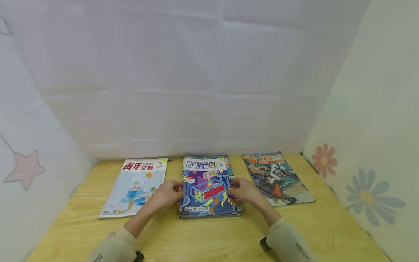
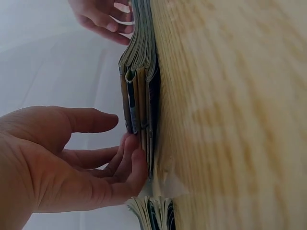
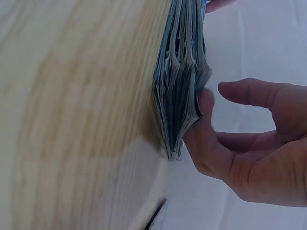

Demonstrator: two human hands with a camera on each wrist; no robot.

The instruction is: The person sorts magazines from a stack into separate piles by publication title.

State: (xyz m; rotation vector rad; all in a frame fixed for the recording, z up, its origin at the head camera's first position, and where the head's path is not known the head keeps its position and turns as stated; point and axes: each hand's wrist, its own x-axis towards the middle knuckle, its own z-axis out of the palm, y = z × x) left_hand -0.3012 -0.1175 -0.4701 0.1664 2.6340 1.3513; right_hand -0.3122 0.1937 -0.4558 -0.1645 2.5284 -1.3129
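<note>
A stack of several magazines [image 1: 209,209] lies in the middle of the table, a purple and blue cover on top. At its left side is my left hand [image 1: 166,194]; in the left wrist view its fingertips touch the spines [image 2: 139,96], and the thumb stands apart from them. Against the opposite side, my right hand [image 1: 245,190] rests its fingers on the page edges [image 3: 177,96], its thumb held off the stack. Neither hand grips the pile. The lower magazines stick out slightly at the back and right, not squared with the top one.
To the left lies a magazine [image 1: 137,185] with a light blue popsicle cover. A darker magazine [image 1: 278,178] lies slanted at the right. They rest on a wooden table [image 1: 203,240], bordered by a white back sheet [image 1: 196,109] and patterned side sheets.
</note>
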